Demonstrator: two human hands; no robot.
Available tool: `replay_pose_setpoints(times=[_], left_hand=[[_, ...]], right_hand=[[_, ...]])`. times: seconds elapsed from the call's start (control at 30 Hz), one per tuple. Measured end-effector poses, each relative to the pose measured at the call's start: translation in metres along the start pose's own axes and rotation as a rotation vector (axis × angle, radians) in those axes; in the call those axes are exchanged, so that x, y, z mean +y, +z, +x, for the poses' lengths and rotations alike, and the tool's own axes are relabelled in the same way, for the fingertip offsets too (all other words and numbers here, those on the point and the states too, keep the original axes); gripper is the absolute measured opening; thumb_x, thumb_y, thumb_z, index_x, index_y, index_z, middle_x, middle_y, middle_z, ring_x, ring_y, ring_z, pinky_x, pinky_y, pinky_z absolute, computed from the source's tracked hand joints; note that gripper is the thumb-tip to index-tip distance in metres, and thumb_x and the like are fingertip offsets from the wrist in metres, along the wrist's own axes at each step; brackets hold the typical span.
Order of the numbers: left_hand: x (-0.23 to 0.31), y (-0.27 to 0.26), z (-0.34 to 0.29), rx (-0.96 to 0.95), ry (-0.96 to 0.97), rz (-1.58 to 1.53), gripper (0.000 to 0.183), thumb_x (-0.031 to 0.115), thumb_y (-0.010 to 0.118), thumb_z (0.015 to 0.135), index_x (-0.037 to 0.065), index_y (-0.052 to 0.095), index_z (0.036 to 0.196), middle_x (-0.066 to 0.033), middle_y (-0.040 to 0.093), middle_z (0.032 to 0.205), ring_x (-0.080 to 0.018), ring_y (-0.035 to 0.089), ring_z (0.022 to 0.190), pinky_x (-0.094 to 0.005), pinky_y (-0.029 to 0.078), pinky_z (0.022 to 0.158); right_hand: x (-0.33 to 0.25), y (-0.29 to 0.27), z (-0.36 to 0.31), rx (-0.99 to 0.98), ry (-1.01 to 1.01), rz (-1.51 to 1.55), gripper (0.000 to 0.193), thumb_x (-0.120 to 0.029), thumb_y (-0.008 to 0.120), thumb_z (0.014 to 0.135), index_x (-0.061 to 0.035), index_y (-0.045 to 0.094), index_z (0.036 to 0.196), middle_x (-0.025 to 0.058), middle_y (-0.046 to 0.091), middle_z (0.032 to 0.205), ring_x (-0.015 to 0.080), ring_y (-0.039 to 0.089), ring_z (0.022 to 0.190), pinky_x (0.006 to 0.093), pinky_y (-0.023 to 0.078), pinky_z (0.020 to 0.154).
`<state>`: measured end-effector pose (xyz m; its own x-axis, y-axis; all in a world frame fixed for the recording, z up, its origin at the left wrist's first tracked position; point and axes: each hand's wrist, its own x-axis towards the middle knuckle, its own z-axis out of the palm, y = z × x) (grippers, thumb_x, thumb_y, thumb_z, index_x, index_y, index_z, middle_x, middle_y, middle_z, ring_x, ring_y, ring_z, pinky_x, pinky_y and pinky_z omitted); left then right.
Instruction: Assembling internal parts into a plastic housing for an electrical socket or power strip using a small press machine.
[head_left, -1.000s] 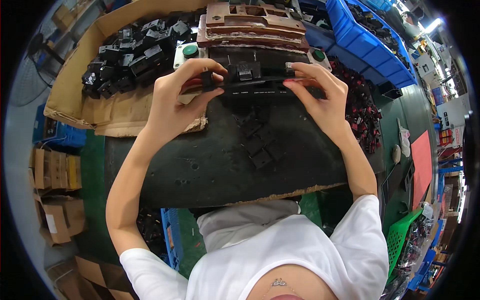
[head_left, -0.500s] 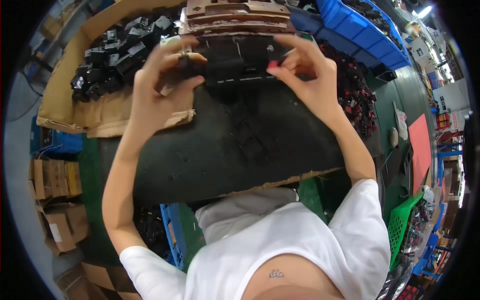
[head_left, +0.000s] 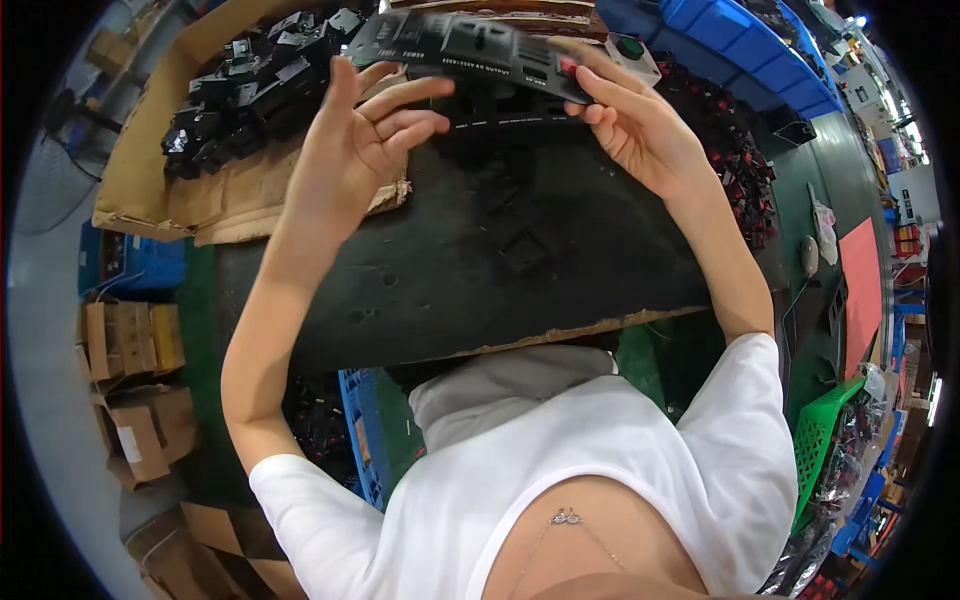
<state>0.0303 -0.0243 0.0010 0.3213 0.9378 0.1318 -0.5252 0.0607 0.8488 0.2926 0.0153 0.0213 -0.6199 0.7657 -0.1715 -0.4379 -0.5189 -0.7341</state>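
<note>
A thin black panel (head_left: 455,45) with cut-outs and white printing is raised and tilted over the far side of the dark work table (head_left: 400,290). My right hand (head_left: 645,125) pinches its right end, where a small red part (head_left: 567,63) sits in a slot. Just below the panel's left part is my left hand (head_left: 375,135), with spread, slightly bent fingers and nothing visible in them. Behind the fingers, a second black panel (head_left: 520,108) with similar printing lies lower down, partly hidden by the raised one.
An open cardboard box (head_left: 130,190) of black parts (head_left: 250,95) stands at far left. Small red and black pieces (head_left: 745,185) are heaped on the right. Behind them are blue crates (head_left: 740,50) and a green button (head_left: 630,47). A pink sheet (head_left: 860,290) lies farther right.
A black panel is now raised and tilted in my right hand. My left hand, earlier near a small dark part at the panel's left end, has opened, and that part no longer shows there.
</note>
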Motion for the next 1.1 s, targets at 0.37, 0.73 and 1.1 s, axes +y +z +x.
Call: replay_pose_setpoints(times=[0.37,0.73,1.1], left_hand=[[-0.020,0.036,-0.022,0.071,0.071,0.308,0.034,0.028,0.051,0.092,-0.005,0.059,0.096,-0.0163,0.064,0.088,-0.0192,0.063,0.072,-0.0281,0.051,0.064],[0.109,-0.008,-0.054,0.352,1.407,0.506,0.058,0.051,0.024,0.093,0.002,0.052,0.109,-0.0211,0.061,0.084,-0.0263,0.060,0.063,-0.0322,0.050,0.061],[0.058,-0.122,-0.005,0.279,0.352,2.154,0.053,0.015,0.068,0.072,0.001,0.049,0.119,-0.0160,0.052,0.114,-0.0322,0.047,0.108,-0.0377,0.042,0.091]], right_hand=[[0.024,0.016,-0.002,-0.221,-0.456,-0.773,0.047,-0.010,0.054,0.089,-0.0061,0.037,0.133,0.0059,0.062,0.087,0.0081,0.059,0.072,0.0193,0.048,0.063],[0.022,0.008,0.003,-0.273,-0.417,-1.153,0.013,-0.005,0.059,0.085,-0.0001,0.063,0.096,0.0027,0.062,0.086,0.0082,0.058,0.074,0.0202,0.047,0.066],[0.023,0.012,-0.007,-0.498,-0.239,-1.709,0.026,-0.014,0.071,0.073,-0.0042,0.062,0.095,0.0040,0.049,0.075,0.0170,0.050,0.065,0.0279,0.042,0.056]])
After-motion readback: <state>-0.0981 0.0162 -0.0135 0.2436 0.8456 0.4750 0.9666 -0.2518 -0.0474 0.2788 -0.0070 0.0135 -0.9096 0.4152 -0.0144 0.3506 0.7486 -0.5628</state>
